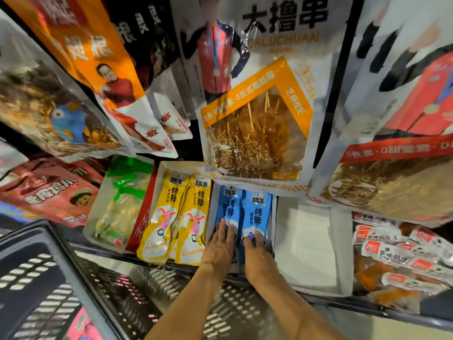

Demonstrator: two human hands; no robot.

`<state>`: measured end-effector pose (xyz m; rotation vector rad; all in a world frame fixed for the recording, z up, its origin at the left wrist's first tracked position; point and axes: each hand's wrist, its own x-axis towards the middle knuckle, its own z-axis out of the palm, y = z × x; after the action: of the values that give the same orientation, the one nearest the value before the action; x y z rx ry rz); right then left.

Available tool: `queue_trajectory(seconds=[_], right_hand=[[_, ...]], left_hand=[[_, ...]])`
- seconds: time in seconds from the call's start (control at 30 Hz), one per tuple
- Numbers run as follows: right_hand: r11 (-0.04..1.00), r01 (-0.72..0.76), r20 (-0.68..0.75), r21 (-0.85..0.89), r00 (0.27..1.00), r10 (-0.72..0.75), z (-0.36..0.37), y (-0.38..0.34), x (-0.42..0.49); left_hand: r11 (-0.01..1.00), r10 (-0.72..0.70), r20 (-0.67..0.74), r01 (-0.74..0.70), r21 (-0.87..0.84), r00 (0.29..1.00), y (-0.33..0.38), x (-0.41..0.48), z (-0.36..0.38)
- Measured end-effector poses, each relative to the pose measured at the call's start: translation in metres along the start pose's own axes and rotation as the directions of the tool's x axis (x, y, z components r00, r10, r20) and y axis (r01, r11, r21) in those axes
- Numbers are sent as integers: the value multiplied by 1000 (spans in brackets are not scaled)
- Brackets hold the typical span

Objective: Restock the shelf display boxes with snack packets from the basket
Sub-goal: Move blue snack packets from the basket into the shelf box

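step in hand: judged to be seating the blue packets in their display box.
left hand: fingers straight, laid flat on the left packet; it gripped nothing.
right hand: fingers extended onto the right packet, pressing; no grip was seen.
task item location: the blue packets lay side by side, touching, at 12 o'clock from both hands.
neighbours: yellow packets at 9 o'clock of the blue ones; white box at 3 o'clock, no packets visible in it.
basket: at 8 o'clock of the hands; contents mostly out of view.
technique: press evenly with both palms, slide the pair toward 12 o'clock, keep printed faces up and edges parallel.
caution: the hanging bag overlapped the box top and could snag.
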<state>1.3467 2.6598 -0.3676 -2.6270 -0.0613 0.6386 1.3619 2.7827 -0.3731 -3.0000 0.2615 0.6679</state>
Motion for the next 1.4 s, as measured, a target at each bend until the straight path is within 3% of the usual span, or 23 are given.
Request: queue_trajectory(seconds=[0.2,0.3,0.43,0.53,0.6,0.67,0.87,1.07,1.27,1.4], right_hand=[[994,24,-80,110,997,-16,-2,1,-7],[968,12,-112,250,994,17,-17,-5,-21],[970,37,-230,240,973,20,-54,-28,-39],[983,101,-244,150,968,-62,-85,-58,-52],[983,180,-261,27,951,-167,-103,-88,-71],[959,277,-302,-65,910,-284,-114,-119,-93],[827,549,-367,-123,749,-552,-93,-226,-150],[682,717,-20,-143,687,-726,-2,-274,-176],[739,615,377,-274,776,-505,81,-275,-163],[752,563,547,-343,770,-327,137,-271,-144]], left_hand=[[978,-81,125,103,-181,989,5,-6,-29],[960,-100,138,132,-249,985,5,-25,-56],[916,-173,-122,114,-385,977,-9,-65,-96],[845,-307,-332,96,-526,892,-40,-118,-122],[859,-401,-426,171,-483,811,-76,-165,-135],[834,-502,-433,285,-473,749,-114,-211,-138],[546,-793,-171,558,-625,585,-206,-337,-84],[349,-808,121,634,-690,576,-223,-373,2],[78,-766,414,711,-699,492,-209,-355,71],[-51,-701,555,746,-665,447,-201,-335,121]])
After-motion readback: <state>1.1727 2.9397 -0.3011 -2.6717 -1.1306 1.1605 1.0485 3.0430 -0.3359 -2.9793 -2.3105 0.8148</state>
